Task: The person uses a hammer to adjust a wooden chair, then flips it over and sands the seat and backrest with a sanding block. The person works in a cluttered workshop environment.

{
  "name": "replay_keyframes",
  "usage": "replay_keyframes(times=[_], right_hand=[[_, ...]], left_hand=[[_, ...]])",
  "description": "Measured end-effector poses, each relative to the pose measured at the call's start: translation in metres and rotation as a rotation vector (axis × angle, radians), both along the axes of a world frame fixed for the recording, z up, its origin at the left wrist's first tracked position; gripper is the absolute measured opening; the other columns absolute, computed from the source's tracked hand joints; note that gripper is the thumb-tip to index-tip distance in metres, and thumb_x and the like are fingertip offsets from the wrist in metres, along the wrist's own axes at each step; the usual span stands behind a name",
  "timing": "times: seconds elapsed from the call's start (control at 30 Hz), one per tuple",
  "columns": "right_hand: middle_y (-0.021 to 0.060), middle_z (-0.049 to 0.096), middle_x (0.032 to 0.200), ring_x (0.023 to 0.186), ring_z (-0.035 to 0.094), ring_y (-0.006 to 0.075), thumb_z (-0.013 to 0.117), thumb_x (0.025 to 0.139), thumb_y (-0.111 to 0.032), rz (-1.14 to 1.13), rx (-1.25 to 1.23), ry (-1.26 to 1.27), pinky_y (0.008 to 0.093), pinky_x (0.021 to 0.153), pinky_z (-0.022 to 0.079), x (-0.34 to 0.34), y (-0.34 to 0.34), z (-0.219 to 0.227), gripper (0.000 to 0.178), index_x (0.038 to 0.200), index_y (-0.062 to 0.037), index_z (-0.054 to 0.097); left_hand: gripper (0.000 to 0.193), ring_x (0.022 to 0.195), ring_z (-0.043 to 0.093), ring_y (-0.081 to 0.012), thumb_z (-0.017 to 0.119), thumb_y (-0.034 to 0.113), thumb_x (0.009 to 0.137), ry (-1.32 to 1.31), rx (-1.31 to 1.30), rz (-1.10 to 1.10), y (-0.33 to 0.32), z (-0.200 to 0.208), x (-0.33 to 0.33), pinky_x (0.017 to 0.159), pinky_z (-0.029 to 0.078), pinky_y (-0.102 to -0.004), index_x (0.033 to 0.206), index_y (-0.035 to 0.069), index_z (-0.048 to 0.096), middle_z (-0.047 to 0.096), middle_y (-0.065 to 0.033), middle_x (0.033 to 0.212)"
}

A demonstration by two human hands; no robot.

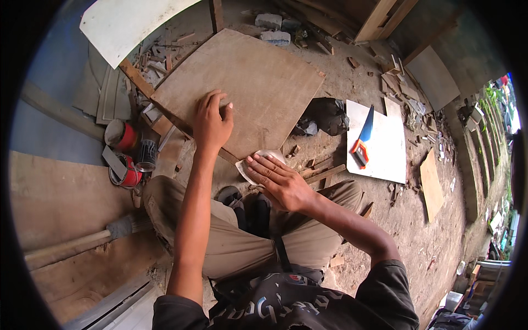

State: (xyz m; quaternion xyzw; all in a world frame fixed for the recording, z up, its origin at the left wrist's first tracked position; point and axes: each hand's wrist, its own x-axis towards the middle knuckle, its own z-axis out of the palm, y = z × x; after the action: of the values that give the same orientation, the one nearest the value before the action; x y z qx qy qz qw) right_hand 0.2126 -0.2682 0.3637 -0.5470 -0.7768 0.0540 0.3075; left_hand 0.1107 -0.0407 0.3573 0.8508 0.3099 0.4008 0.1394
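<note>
A large brown wooden board (247, 82) lies in front of me, its near corner pointing toward my lap. My left hand (212, 121) rests on its left side, fingers loosely bent with the thumb apart, nothing in it. At the near corner my right hand (278, 179) presses a pale folded sheet of sandpaper (242, 169) against the board's edge. The fingers lie together over the sheet, and its underside is hidden.
A handsaw (364, 137) with an orange handle lies on a white panel (379, 159) to the right. Paint cans (127, 171) stand at the left, near a broom (118, 227). A black plastic bag (327, 115) sits beside the board. Wood scraps litter the ground.
</note>
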Motion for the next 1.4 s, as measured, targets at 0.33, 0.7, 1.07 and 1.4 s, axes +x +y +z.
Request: replay_keyframes(times=[0.33, 0.7, 1.07, 1.4], right_hand=[[0.017, 0.056, 0.134, 0.129, 0.05, 0.0292, 0.055, 0.09, -0.01, -0.078, 0.125, -0.108, 0.0425, 0.112, 0.036, 0.014, 0.017, -0.001, 0.037, 0.126, -0.0023, 0.059], [0.0184, 0.056, 0.133, 0.129, 0.05, 0.032, 0.05, 0.095, -0.013, -0.32, 0.134, -0.064, 0.0444, 0.114, 0.033, 0.082, 0.05, 0.011, 0.036, 0.129, -0.0011, 0.055], [0.0177, 0.057, 0.132, 0.129, 0.05, 0.031, 0.051, 0.096, -0.015, -0.348, 0.198, -0.127, 0.045, 0.114, 0.032, 0.079, 0.066, -0.001, 0.031, 0.121, 0.001, 0.059], [0.0229, 0.049, 0.139, 0.131, 0.046, 0.0323, 0.045, 0.098, -0.018, -0.205, 0.104, -0.256, 0.0434, 0.115, 0.03, 0.048, 0.073, 0.002, 0.04, 0.13, 0.004, 0.051]], left_hand=[[0.025, 0.112, 0.055, -0.0336, 0.061, 0.012, 0.086, 0.003, 0.048, 0.016, 0.003, -0.002, -0.005, 0.1, 0.04, -0.0441, 0.108, 0.002, 0.059, 0.061, -0.0145, 0.117], [0.024, 0.109, 0.058, -0.0345, 0.055, 0.007, 0.087, -0.008, -0.024, 0.011, 0.001, -0.001, -0.005, 0.103, 0.038, -0.0479, 0.11, 0.002, 0.059, 0.062, -0.0135, 0.119], [0.031, 0.111, 0.059, -0.0326, 0.048, -0.001, 0.083, 0.006, -0.049, 0.059, 0.001, -0.005, -0.002, 0.108, 0.036, -0.0471, 0.111, 0.004, 0.061, 0.064, -0.0125, 0.119], [0.032, 0.109, 0.06, -0.036, 0.05, -0.004, 0.081, -0.102, -0.2, 0.103, -0.004, -0.003, -0.003, 0.106, 0.036, -0.0484, 0.111, 0.003, 0.06, 0.066, -0.0152, 0.109]])
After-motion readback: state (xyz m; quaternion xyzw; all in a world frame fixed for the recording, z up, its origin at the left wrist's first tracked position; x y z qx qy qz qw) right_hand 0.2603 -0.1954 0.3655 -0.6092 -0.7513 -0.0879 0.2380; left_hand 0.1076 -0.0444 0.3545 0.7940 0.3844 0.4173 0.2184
